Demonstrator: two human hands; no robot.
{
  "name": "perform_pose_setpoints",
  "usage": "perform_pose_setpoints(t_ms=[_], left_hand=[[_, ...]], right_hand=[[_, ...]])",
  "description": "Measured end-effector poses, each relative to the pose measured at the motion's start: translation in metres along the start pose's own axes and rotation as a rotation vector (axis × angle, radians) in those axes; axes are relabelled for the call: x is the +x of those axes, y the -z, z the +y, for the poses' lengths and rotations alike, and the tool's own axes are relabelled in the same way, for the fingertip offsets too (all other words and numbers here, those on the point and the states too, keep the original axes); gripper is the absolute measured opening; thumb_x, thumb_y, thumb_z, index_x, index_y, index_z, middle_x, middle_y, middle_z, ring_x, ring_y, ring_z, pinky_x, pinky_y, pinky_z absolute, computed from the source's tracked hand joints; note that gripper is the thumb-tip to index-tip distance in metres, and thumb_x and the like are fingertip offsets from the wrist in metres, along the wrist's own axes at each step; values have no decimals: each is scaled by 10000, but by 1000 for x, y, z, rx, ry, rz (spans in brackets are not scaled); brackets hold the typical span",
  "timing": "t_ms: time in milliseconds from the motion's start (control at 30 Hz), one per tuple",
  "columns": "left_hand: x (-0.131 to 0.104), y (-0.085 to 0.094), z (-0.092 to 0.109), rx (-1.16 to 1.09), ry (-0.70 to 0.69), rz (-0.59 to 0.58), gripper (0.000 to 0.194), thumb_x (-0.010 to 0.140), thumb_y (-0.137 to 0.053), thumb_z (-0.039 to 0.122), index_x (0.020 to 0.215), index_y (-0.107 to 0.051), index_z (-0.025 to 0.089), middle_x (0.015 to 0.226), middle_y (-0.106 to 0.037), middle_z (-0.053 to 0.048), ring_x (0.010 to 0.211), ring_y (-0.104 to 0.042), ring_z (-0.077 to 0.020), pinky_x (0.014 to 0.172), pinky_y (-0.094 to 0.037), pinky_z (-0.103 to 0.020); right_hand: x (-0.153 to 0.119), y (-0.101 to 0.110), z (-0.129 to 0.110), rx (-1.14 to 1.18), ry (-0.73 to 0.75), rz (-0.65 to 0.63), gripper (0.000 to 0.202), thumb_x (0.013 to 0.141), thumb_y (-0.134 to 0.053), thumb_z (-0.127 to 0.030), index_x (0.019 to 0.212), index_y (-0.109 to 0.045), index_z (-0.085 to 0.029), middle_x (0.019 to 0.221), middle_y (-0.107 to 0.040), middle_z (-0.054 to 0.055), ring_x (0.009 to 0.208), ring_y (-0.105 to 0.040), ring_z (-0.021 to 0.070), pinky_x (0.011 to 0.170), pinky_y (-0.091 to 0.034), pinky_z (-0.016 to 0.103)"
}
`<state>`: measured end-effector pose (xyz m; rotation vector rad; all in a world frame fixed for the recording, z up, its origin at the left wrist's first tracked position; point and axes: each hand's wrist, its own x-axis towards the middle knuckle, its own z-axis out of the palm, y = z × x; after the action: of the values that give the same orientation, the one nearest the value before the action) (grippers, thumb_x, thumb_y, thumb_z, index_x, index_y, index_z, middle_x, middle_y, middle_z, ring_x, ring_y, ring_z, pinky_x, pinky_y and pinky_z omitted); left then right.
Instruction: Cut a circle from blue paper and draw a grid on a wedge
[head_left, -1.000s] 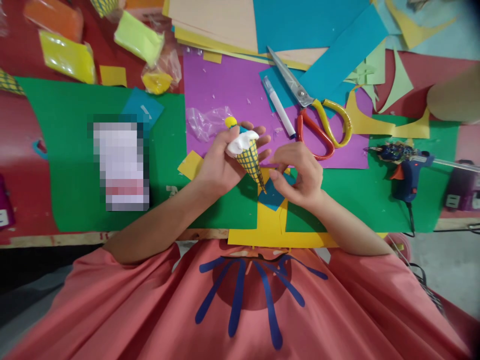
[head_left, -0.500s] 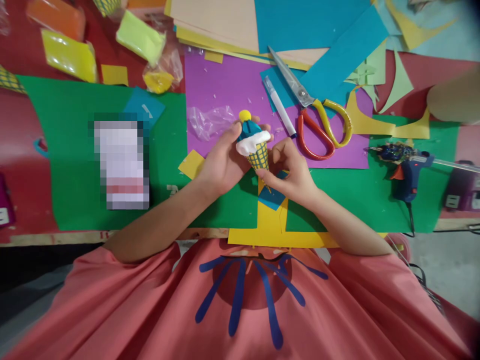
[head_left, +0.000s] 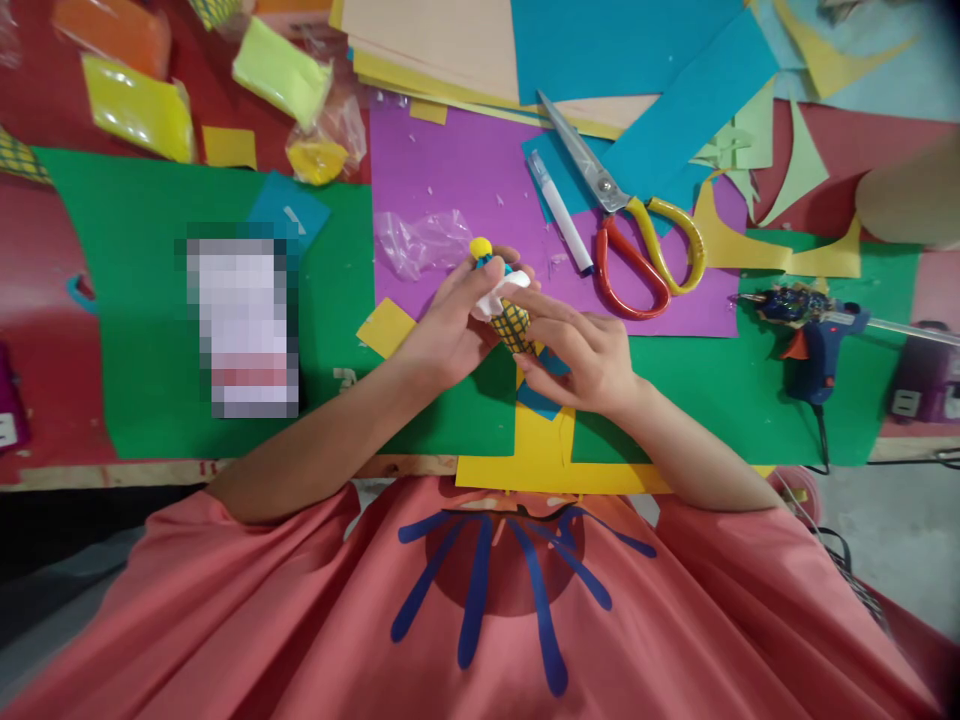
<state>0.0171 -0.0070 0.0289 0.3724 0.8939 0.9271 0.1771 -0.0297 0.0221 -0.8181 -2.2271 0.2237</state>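
A small craft ice cream cone [head_left: 511, 326] is held between my two hands above the table. It has a yellow cone with a dark criss-cross pattern, a white layer at the rim, blue on top and a yellow ball at the tip. My left hand [head_left: 459, 325] wraps round its upper part, the thumb lying over the blue and white. From the right, my right hand [head_left: 581, 350] presses a finger on the white layer, while its thumb sits near the cone's lower end. Fingers cover much of the blue part and the cone's point.
Scissors [head_left: 619, 205] with red and yellow handles and a white pen [head_left: 559, 212] lie on purple paper [head_left: 465, 150]. A blue glue gun [head_left: 821, 340] rests to the right. Bagged yellow clay [head_left: 139, 107] sits upper left. A blurred-out rectangle [head_left: 244, 330] lies on green sheeting [head_left: 150, 400].
My right hand has moved up from the cone's tip, a finger now reaching onto the white layer. The ice cream cone has tipped slightly left, and my left thumb has come over its top.
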Motion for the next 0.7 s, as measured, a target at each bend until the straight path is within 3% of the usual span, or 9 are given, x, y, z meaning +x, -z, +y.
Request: perform_pose_setpoints(t_ms=[200,467,700], left_hand=[[0,-1,-1,1,3,59,52,843,-650,314,825,-621,274,965,-695,-35,1392,-390,-301,1100,-363,-407],[2,2,-3,41,-49,27,66,822,-663,312,832,-617,267,862,-674,-16,1335,-458,-295,1081,-370,-401],[2,2,-3,1,-8,64,72,815,-660,310,858,-611,278,1003,-702,-19,1432,-333,-284,1132,-333,-407]], right_hand=[[1,-1,-1,-34,4,-45,131,958,-462,-254,1071,-493,-195,1256,-673,120,652,-648,129,530,-457,269],[1,0,-1,-47,2,-71,141,974,-443,-256,1075,-506,-179,1221,-687,121,672,-657,119,516,-460,255],[-1,-1,-1,-66,-20,-112,163,969,-435,-266,1095,-507,-190,1228,-686,109,689,-661,126,562,-488,256]])
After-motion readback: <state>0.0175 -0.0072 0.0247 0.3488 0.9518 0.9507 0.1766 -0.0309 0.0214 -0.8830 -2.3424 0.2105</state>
